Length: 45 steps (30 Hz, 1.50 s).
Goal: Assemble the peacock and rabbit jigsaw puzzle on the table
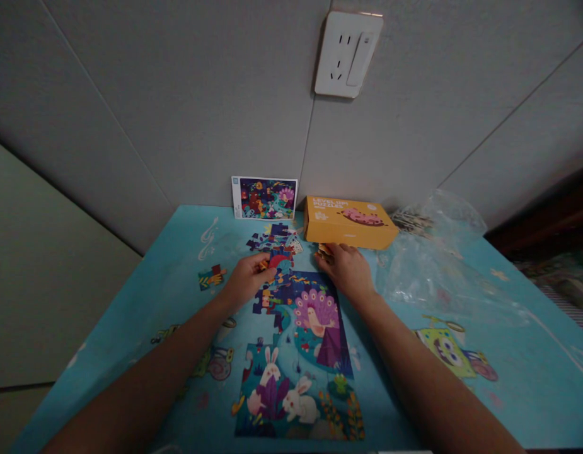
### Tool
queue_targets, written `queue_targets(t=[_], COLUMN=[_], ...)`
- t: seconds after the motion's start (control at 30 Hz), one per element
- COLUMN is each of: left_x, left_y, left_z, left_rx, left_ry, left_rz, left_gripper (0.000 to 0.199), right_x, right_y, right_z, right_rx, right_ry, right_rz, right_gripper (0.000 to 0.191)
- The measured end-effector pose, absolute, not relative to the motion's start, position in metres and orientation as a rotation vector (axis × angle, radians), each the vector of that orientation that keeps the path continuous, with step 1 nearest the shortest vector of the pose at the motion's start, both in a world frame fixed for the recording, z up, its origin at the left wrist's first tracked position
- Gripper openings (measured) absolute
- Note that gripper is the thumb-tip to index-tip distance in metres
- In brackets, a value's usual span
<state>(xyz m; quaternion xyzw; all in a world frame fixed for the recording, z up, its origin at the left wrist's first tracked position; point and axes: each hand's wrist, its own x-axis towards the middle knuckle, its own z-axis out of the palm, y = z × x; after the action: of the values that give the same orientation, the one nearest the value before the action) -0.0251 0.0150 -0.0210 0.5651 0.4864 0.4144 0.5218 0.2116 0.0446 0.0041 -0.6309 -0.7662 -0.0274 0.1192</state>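
My left hand (251, 276) is closed in a pinch on a puzzle piece (278, 260) with red on it, left of the loose pile. Some orange shows between its fingers. Over by the yellow box, my right hand (348, 268) grips a small stack of puzzle pieces (324, 253), partly hidden by the fingers. Between my forearms lies a partly joined jigsaw puzzle (314, 353) with a pink peacock and white rabbits; a gap shows on its left side. Loose puzzle pieces (277, 234) lie beyond it, and a few joined pieces (212, 277) rest apart at the left.
A picture card (265, 198) leans upright against the wall, beside the yellow puzzle box (350, 222). Crumpled clear plastic bags (433, 271) cover part of the right side. The blue tablecloth (144, 309) has printed cartoon figures. A socket plate (348, 55) is on the wall.
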Motion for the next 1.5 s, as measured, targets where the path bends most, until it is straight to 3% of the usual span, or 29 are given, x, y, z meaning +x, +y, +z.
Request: queue_targets(t=[0.67,1.03,1.5], left_x=[-0.024,-0.026,-0.025], left_y=[0.014,0.016,0.015], left_z=[-0.017,-0.024,-0.023], left_rx=[1.345,1.326,1.330], left_ry=[1.165,1.142,1.163], left_rz=[0.984,1.023,1.029], left_gripper=[0.019,0.018,0.021], right_x=[0.220,0.220,0.217], right_y=[0.062,0.061,0.054], right_z=[-0.018,-0.020,-0.014], right_rx=[-1.741,-1.578,-1.986], right_ry=[-2.115,-1.896,-1.916], right_rz=[-0.020,0.311,-0.096], right_gripper=[0.024,0.032,0.033])
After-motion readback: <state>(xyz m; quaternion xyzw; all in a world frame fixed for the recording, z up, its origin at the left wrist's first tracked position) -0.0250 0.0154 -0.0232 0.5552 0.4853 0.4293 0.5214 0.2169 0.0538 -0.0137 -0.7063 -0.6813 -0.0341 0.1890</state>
